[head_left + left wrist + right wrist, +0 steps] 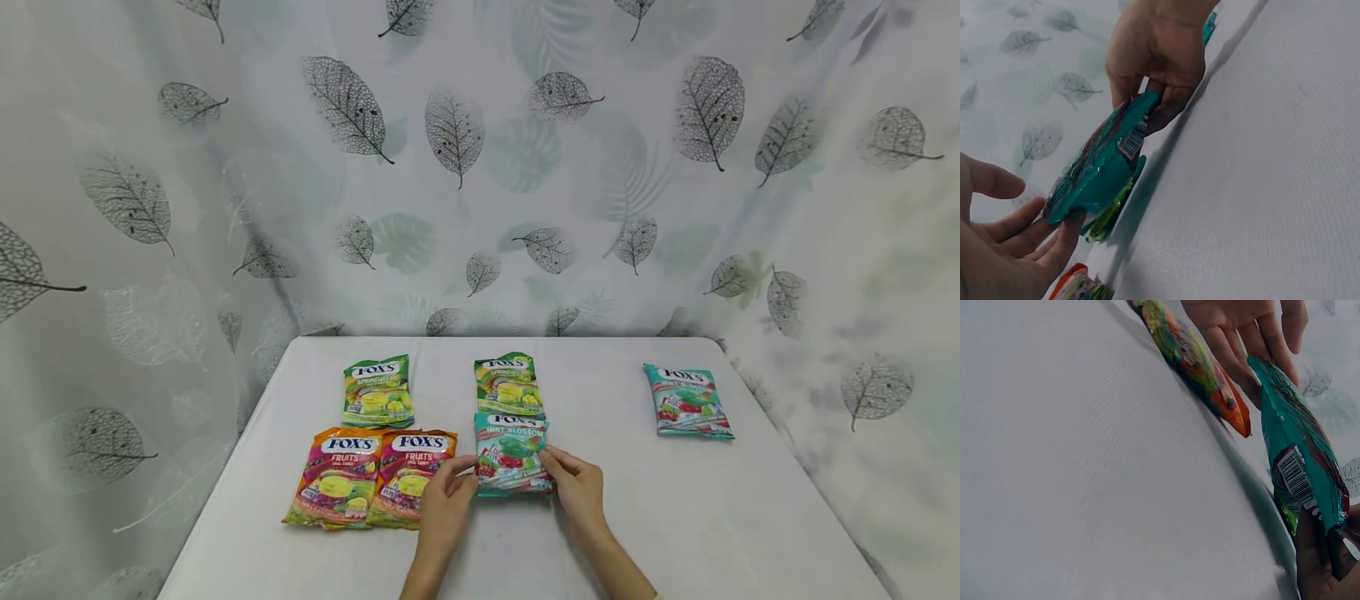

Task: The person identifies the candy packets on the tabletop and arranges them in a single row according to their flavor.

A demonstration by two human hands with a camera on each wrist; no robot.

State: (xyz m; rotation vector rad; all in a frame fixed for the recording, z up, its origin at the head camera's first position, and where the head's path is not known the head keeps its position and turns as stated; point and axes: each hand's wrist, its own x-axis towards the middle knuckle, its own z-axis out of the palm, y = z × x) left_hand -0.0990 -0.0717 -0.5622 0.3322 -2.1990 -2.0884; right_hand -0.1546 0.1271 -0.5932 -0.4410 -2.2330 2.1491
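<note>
A teal Mint Blossom candy bag [513, 457] is between both hands at the middle of the table, raised off it in the wrist views. My right hand [581, 493] pinches its right edge between thumb and fingers. On the left edge, the fairly straight fingers of my left hand [448, 502] touch and support the bag from below. That thumb stands apart from the bag in the left wrist view. Just behind the held bag lies a green Spring Tea candy bag [510, 387], its lower edge partly covered in the head view.
Two orange-and-purple Fruits candy bags [335, 482] lie side by side left of my left hand, their edges meeting. Behind them is another green Spring Tea bag [377, 393]. A second Mint Blossom bag [687, 402] lies far right on the white table [720, 533]. Leaf-patterned curtains [465, 217] surround the table.
</note>
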